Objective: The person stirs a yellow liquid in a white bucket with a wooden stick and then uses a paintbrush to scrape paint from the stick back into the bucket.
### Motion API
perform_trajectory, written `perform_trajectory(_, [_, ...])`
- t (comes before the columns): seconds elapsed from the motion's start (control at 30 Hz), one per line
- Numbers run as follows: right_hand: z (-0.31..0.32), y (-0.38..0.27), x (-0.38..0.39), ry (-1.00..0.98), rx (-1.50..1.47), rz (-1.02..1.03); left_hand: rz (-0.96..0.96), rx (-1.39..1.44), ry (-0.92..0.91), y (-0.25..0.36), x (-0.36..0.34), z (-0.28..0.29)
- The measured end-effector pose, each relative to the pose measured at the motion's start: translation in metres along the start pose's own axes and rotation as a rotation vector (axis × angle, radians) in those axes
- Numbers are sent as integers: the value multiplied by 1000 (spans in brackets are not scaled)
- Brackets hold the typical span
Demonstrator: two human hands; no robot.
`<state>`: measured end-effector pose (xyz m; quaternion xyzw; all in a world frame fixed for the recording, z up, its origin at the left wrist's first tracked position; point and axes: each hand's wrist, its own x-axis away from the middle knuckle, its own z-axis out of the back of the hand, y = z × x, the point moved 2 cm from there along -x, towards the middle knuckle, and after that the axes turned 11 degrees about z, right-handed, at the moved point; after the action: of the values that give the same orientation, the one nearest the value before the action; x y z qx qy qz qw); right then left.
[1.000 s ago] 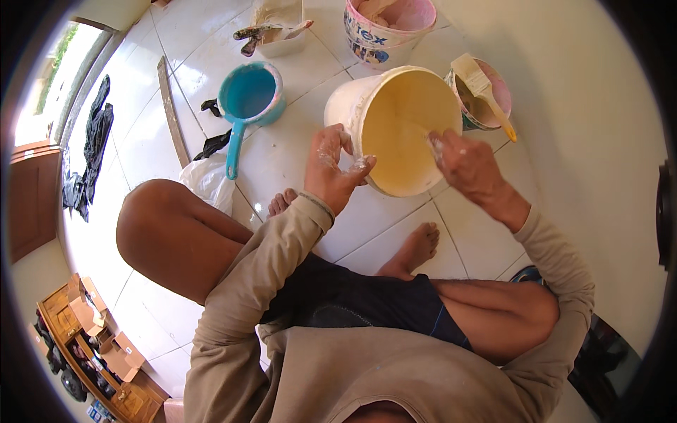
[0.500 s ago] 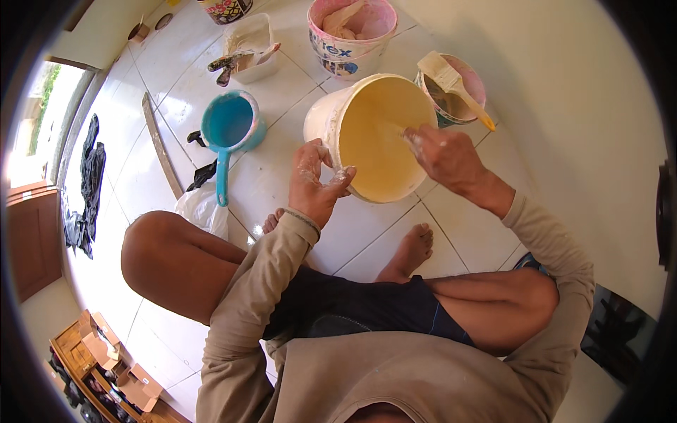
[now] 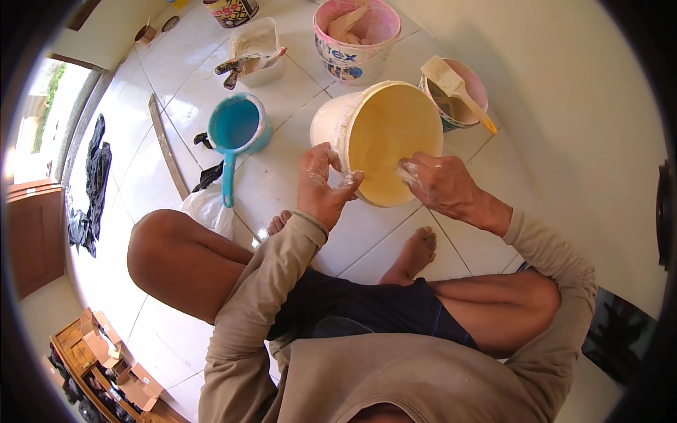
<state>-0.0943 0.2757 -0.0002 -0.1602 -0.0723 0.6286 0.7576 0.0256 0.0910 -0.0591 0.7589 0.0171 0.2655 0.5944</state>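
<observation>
A teal scoop point(image 3: 236, 127) stood on the tiled floor point(image 3: 282, 183) at far left. The left hand point(image 3: 321, 187) gripped the near rim of the tilted white bucket point(image 3: 377, 137), fingers curled over it. The right hand point(image 3: 441, 185), fingers bunched on a small whitish bit, reached inside. A paintbrush point(image 3: 455, 88) lay across a pink bucket point(image 3: 462, 95) at far right.

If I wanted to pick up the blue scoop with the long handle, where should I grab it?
Probably by the long handle of the blue scoop. It sticks out straight from the bowl toward the person's knee and lies free on the tiled floor, so come from the near side and close your grip around its middle. The bowl is wide, round and open on top, so it is harder to hold.
</observation>
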Motion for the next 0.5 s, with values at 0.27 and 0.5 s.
perform_trajectory(0.27, [1, 15, -7, 87, -269, -86, 59, 14, -5, 1, 1, 3])
perform_trajectory(0.5, [8, 48, 0, 27, 42, -110, 28, -42, -9, 1, 0, 1])
